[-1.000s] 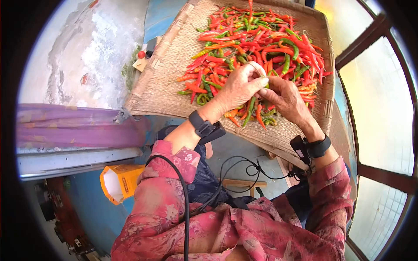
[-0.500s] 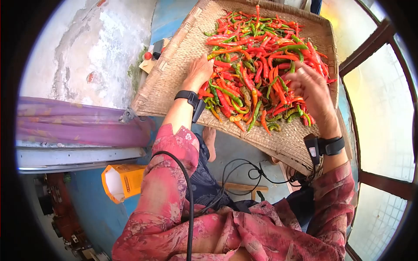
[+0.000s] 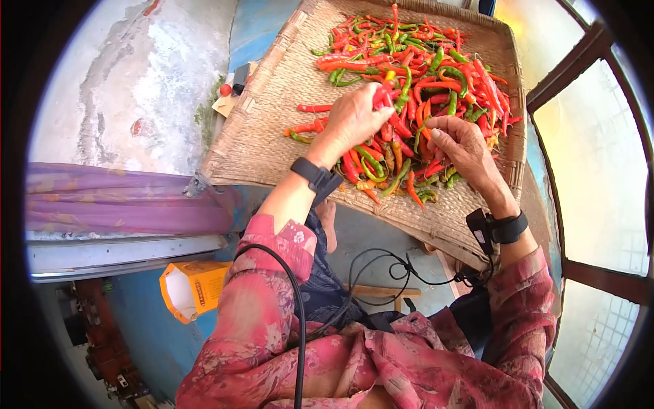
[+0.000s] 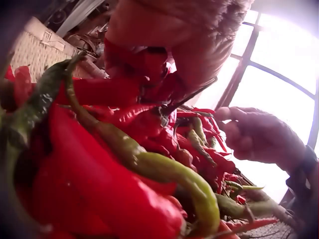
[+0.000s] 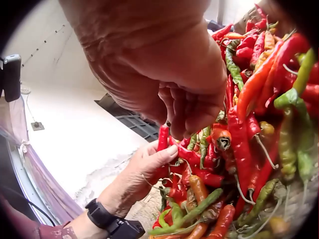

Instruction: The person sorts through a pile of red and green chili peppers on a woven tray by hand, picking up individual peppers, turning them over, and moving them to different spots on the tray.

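My left hand (image 3: 354, 119) grips red chili peppers (image 5: 163, 138) over the left part of the pile. Their red bodies show under its fingers in the left wrist view. Facing it over the heap, my right hand (image 3: 466, 153) has its thumb and bent fingers drawn together, a short gap from the left hand in the head view. I cannot tell whether it pinches anything. Below both hands lies a heap of red, orange and green chili peppers (image 3: 443, 85), spread on a woven tray (image 3: 269, 109). A curved green pepper (image 4: 164, 169) lies close below the left hand.
A wooden-framed window (image 3: 599, 184) stands close on the right. On the left are a worn wall (image 3: 163, 75), a purple cloth (image 3: 122, 201) and an orange box (image 3: 204, 286). A black cable (image 3: 300, 320) runs along the left sleeve; another loops below the tray.
The hands met over the heap, then parted, the left reaching to the pile's left edge. Now the left hand has come back rightward with red chili peppers, and the right hand has moved inward.
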Tool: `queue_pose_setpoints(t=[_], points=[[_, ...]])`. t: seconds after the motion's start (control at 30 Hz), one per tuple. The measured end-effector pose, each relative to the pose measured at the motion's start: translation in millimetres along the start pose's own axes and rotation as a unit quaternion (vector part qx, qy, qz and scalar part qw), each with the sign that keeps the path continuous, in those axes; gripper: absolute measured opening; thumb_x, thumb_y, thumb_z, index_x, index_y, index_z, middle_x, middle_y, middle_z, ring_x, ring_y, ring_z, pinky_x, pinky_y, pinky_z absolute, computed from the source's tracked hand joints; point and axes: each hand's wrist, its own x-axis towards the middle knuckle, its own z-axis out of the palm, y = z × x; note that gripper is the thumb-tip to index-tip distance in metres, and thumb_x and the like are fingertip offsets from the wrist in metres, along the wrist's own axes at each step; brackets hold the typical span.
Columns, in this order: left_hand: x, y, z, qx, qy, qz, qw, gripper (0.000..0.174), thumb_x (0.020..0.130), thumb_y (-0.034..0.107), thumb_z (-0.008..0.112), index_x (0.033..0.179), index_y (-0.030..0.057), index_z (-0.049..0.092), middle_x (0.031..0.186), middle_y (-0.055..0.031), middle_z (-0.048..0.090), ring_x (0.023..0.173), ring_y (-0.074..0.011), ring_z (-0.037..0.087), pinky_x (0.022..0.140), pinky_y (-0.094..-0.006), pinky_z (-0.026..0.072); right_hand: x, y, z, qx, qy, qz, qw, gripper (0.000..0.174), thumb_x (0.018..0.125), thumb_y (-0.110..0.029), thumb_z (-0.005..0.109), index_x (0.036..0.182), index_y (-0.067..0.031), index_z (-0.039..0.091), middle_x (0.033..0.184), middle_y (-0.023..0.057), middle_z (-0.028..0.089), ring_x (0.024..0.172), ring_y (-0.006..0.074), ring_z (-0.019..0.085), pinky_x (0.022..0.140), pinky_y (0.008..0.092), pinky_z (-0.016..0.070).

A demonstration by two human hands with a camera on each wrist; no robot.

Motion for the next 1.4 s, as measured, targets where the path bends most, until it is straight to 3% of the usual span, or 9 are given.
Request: queue_pose_setpoints(t=[0.13, 0.3, 0.4, 0.67, 0.87, 0.93, 1.0, 1.27, 1.4], points=[[-22, 29, 3, 0.021, 0.050, 0.097, 0.994, 0.042, 0.076, 0.019, 0.067, 0.113, 0.0063, 0.052, 0.100, -0.0166, 0.061, 0.090, -0.0345, 0.059, 0.077, -0.0414, 0.0481, -1, 1, 2, -0.125, 0.094, -0.087, 0.984, 0.024, 0.088, -0.009, 0.056, 0.110, 0.0000, 0.056, 0.067, 0.0035, 0.057, 0.060, 0.0076, 0.055, 0.056, 0.0254, 0.0456], [-41, 46, 15, 0.045, 0.048, 0.204, 0.977, 0.043, 0.067, 0.013, 0.070, 0.108, 0.0082, 0.056, 0.087, -0.0102, 0.058, 0.085, -0.0307, 0.056, 0.075, -0.0408, 0.0471, 1, 3, 2, -0.282, 0.120, -0.225, 0.925, 0.039, 0.077, 0.003, 0.055, 0.115, -0.0060, 0.055, 0.085, 0.0159, 0.057, 0.072, 0.0340, 0.059, 0.063, 0.0396, 0.0483], [-44, 46, 23, 0.028, 0.034, 0.232, 0.972, 0.039, 0.067, 0.007, 0.067, 0.105, 0.0083, 0.057, 0.087, -0.0086, 0.058, 0.085, -0.0297, 0.057, 0.075, -0.0392, 0.0471, -6, 6, 2, -0.362, 0.092, -0.183, 0.909, 0.036, 0.079, 0.001, 0.054, 0.114, -0.0070, 0.054, 0.087, 0.0164, 0.056, 0.077, 0.0365, 0.059, 0.064, 0.0421, 0.0479], [-36, 46, 17, -0.079, 0.040, 0.230, 0.969, 0.030, 0.068, -0.002, 0.064, 0.094, 0.0068, 0.053, 0.086, -0.0098, 0.059, 0.084, -0.0302, 0.059, 0.074, -0.0380, 0.0476, -4, 5, -4, -0.389, 0.044, -0.183, 0.902, 0.025, 0.082, -0.005, 0.057, 0.106, -0.0098, 0.060, 0.082, 0.0149, 0.058, 0.074, 0.0343, 0.060, 0.062, 0.0400, 0.0491], [-29, 34, 7, -0.145, -0.018, -0.002, 0.989, 0.018, 0.081, 0.012, 0.060, 0.095, 0.0073, 0.050, 0.082, -0.0141, 0.060, 0.072, -0.0346, 0.061, 0.063, -0.0408, 0.0480, 2, -21, -36, 0.011, 0.165, -0.080, 0.983, 0.023, 0.091, -0.024, 0.057, 0.093, -0.0014, 0.063, 0.072, 0.0021, 0.064, 0.057, 0.0058, 0.051, 0.052, 0.0211, 0.0421], [-28, 30, 7, -0.129, -0.024, -0.017, 0.991, 0.018, 0.088, 0.018, 0.054, 0.101, 0.0069, 0.051, 0.081, -0.0120, 0.061, 0.065, -0.0260, 0.061, 0.061, -0.0353, 0.0490, 5, -26, -41, 0.157, 0.176, -0.079, 0.969, 0.026, 0.093, -0.027, 0.054, 0.097, -0.0015, 0.061, 0.078, 0.0034, 0.064, 0.059, 0.0052, 0.051, 0.053, 0.0191, 0.0421], [-26, 29, 7, -0.405, -0.082, -0.093, 0.906, 0.024, 0.089, 0.023, 0.055, 0.105, 0.0058, 0.053, 0.087, -0.0043, 0.059, 0.072, -0.0115, 0.056, 0.065, -0.0268, 0.0471, 9, -40, -33, 0.339, 0.273, -0.015, 0.900, 0.026, 0.093, -0.026, 0.054, 0.100, -0.0012, 0.060, 0.077, 0.0030, 0.062, 0.060, 0.0058, 0.052, 0.054, 0.0185, 0.0423], [-21, 37, 7, -0.531, -0.072, -0.067, 0.842, 0.032, 0.084, 0.012, 0.059, 0.114, 0.0077, 0.050, 0.095, -0.0018, 0.057, 0.081, -0.0076, 0.055, 0.074, -0.0255, 0.0478, -5, -13, -13, 0.008, 0.115, -0.015, 0.993, 0.033, 0.089, -0.033, 0.058, 0.097, -0.0019, 0.063, 0.076, 0.0015, 0.062, 0.063, 0.0055, 0.053, 0.053, 0.0204, 0.0437], [-25, 46, 4, -0.499, -0.098, -0.052, 0.860, 0.033, 0.082, 0.009, 0.063, 0.113, 0.0066, 0.051, 0.098, -0.0027, 0.058, 0.086, -0.0074, 0.055, 0.076, -0.0267, 0.0478, -9, -7, 9, 0.096, 0.011, 0.078, 0.992, 0.036, 0.089, -0.037, 0.059, 0.096, -0.0024, 0.063, 0.076, 0.0006, 0.061, 0.063, 0.0053, 0.053, 0.052, 0.0193, 0.0422]])
